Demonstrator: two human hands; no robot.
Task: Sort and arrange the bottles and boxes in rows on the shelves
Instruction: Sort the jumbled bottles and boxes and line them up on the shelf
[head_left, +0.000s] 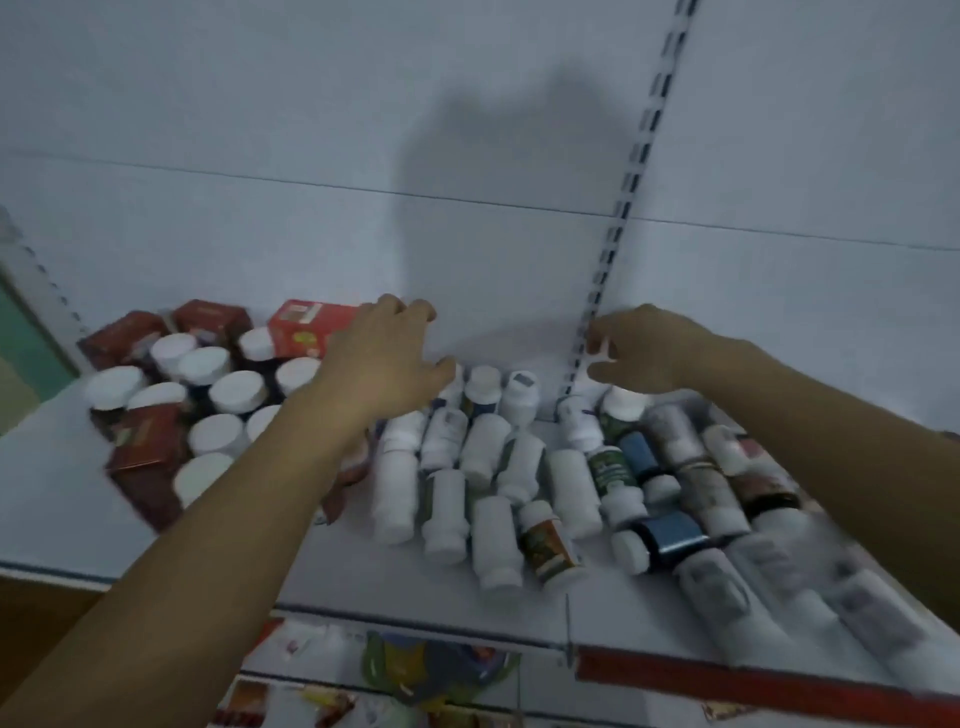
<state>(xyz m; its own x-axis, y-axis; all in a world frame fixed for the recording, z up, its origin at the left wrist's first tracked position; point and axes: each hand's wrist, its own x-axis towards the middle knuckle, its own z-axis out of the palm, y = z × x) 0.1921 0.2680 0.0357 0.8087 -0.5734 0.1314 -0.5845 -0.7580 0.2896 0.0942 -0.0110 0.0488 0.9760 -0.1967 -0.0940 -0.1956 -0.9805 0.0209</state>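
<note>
A white shelf (52, 493) holds a jumble of goods. Several dark jars with white lids (236, 389) stand at the left among dark red boxes (145, 441) and a brighter red box (306, 325). White bottles (395, 483) lie on their sides in the middle. Bottles with green labels (548, 540) and blue labels (670, 535) lie to the right. My left hand (384, 358) hovers palm down at the back beside the red box, fingers spread, thumb near a white bottle. My right hand (654, 348) pinches a small white bottle (602, 356) at the back wall.
A slotted metal upright (628, 192) runs up the white back panel between my hands. The shelf's front edge carries a red strip (727, 680) at the right. A lower shelf (291, 649) with colourful packets (415, 670) shows below.
</note>
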